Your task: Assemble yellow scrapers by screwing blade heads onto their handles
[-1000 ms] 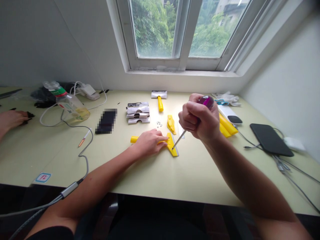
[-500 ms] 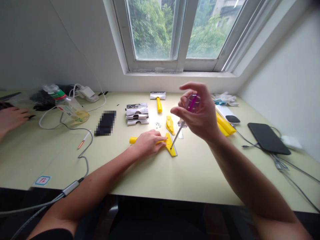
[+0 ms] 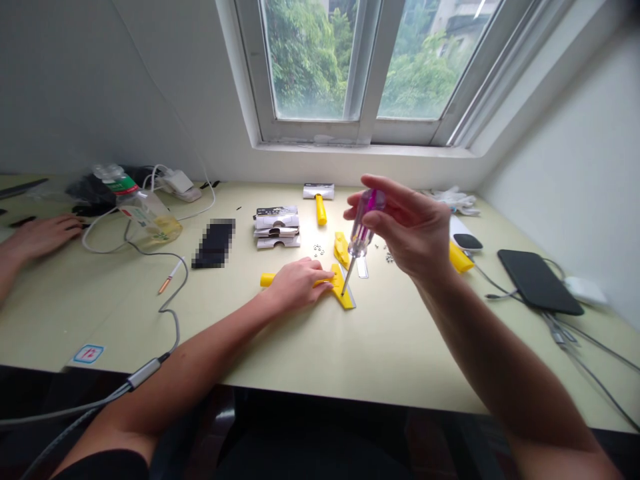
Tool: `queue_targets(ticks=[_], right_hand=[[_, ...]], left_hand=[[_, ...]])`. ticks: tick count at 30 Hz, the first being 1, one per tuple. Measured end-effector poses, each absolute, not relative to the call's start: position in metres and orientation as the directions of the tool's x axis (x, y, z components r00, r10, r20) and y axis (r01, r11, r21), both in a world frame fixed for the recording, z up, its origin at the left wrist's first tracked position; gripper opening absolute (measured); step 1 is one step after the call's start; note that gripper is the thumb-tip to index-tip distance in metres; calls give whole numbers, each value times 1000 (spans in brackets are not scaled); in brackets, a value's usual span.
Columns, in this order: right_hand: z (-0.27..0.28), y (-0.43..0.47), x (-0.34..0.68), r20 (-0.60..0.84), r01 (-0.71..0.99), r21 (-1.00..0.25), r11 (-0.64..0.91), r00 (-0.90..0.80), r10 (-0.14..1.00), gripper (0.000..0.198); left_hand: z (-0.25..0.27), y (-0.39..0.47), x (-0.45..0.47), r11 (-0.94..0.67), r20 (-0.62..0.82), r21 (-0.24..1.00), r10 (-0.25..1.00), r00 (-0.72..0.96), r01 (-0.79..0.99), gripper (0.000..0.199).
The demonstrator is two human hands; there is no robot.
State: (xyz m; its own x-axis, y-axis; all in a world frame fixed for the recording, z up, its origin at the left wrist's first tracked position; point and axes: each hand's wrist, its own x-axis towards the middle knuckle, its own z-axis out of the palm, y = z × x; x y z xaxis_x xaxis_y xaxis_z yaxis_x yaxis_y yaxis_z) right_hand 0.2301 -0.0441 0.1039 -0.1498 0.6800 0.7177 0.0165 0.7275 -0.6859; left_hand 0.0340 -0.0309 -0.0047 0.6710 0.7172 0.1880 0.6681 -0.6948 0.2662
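My left hand [image 3: 299,285] is closed around a yellow scraper [image 3: 340,297], pressing it flat on the table. The scraper's handle end sticks out left of the hand, and its metal blade edge faces right. In my right hand [image 3: 420,230], fingers grip the clear and purple handle of a screwdriver [image 3: 361,233]. The screwdriver slants down, with its tip on the scraper's head. Just beyond lie a loose yellow scraper part [image 3: 341,248], a flat blade [image 3: 363,267] and several small nuts [image 3: 319,250]. More small metal pieces [image 3: 389,255] lie beside my right hand.
Stacked boxed packs [image 3: 277,227] and another yellow-handled scraper [image 3: 321,208] are towards the window. A blurred-out dark phone-like item [image 3: 214,243], a bottle [image 3: 145,210] and cables are left. Another person's hand [image 3: 50,233] rests far left. A black device [image 3: 540,280] is right.
My right hand has shifted its hold, the fingers now wrapping the tilted screwdriver handle. The left hand keeps its place on the scraper. The other person's hand appears further into view.
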Motion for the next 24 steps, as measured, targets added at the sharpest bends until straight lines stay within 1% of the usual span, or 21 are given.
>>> queue_targets(ticks=[2,4,9,11,14,18,24], right_hand=[[103,-44,234,685,-52,-715,697,-249,684,36],[103,-43,234,677,-83,-724,685,-279,681,33],[105,-38,234,743,-107,-666,738,-192,642,22],[106,-37,236,717,-148,-694,705,-227,658,21],[107,-37,238,650,-196,-760,620,-277,708,25],[108,-39,239,682,-206,-731,650,-237,692,24],[109,-46,236,644,-214,-763,610,-321,694,26]], left_hand=[[-5,-31,34,-696,190,269,716,672,665,28],[-5,-31,35,-698,190,269,714,674,663,27],[-5,-30,35,-693,188,270,719,670,668,27],[-6,-30,34,-695,187,267,717,671,668,26],[-6,-31,34,-695,185,269,717,672,667,27],[-5,-31,34,-689,181,275,722,668,671,27],[-4,-32,35,-683,178,286,728,662,673,28]])
